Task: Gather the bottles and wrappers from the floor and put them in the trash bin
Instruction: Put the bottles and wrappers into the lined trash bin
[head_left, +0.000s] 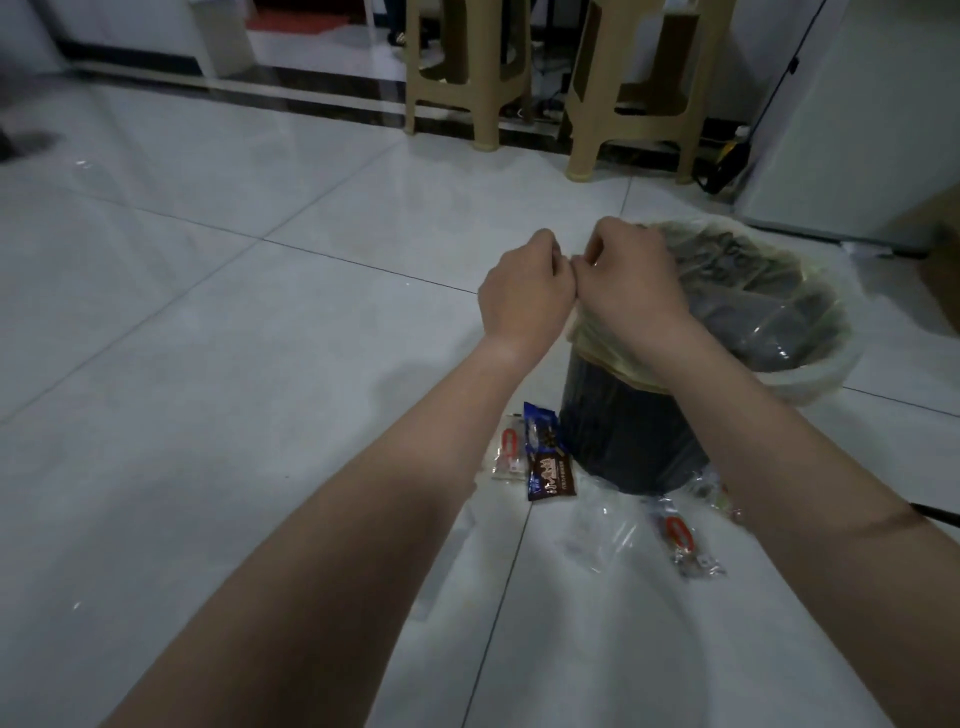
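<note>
A black trash bin (631, 441) lined with a clear plastic bag (810, 358) stands on the tiled floor right of centre. My left hand (524, 296) and my right hand (631, 283) are side by side at the bin's near-left rim, fingers curled, pinching the edge of the bag liner. On the floor in front of the bin lie a blue and brown wrapper (548, 457), a clear wrapper with a red mark (509, 452), another clear wrapper with a red mark (685, 543) and crumpled clear plastic (602, 530). No bottles are in view.
Two beige plastic stools (467, 78) (644, 93) stand behind the bin by a dark floor strip. A white appliance (857, 130) with a black cable is at the right. A brown cardboard box edge (940, 270) shows at the far right.
</note>
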